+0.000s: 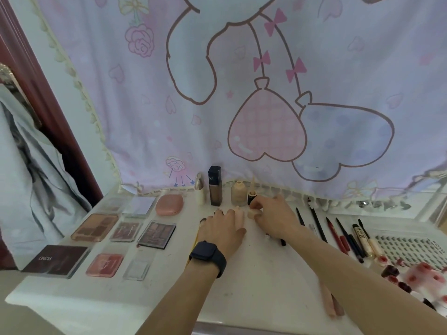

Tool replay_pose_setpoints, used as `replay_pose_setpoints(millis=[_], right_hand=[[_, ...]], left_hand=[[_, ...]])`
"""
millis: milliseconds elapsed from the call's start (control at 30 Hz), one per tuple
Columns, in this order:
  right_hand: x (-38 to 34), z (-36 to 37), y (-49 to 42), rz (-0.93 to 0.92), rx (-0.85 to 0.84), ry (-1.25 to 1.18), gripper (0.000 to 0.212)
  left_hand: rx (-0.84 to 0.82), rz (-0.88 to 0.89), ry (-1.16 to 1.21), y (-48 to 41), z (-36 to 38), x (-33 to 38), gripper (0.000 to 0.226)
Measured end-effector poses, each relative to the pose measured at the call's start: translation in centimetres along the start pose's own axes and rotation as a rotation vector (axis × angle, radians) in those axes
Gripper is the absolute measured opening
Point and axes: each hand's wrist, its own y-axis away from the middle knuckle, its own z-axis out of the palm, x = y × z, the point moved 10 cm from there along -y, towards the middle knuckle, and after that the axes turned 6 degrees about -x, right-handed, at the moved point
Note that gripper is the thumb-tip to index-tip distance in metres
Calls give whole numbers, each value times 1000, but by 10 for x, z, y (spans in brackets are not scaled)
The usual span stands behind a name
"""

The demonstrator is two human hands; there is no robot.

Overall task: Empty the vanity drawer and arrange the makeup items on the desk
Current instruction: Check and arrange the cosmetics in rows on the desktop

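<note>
Your desk (254, 274) looks mostly arranged, palettes (96, 227) gridded left and pencils (338, 234) rowed right; mid-desk your left hand (221, 229) lies flat, fingers loosely spread over a pink tube (240, 213), while your right hand (274, 213) pinches a beige cap (251, 213) just before the back-row bottles (215, 189); drawer unseen.

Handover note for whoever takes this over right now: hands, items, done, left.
Left hand: flat, fingers on pale pink plastic tube.
Right hand: pinches small beige round piece.
Done: flat rectangular palettes gridded at left, tall dark bottle upright at back, slim pencils rowed at right.
Left: place tube and piece; sort red lip items heaped far right. Drawer not in view.
</note>
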Motion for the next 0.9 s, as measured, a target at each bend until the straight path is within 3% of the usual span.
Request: replay_pose_setpoints(millis=[300,600,767,900], right_hand=[[-7,-10,14,-33,33,-40,40],[-49,-11,120,-162,190,-124,30],[-47,34,163,-207,147,-25,33],[-41,40,175,-255,252,-12,34]], left_hand=[[18,-12,78,0,-4,-6,53],[249,-29,161,-9,-50,-39,33],[361,-33,218,-17,-77,-44,43],[395,-35,195,-26,-89,-42,49]])
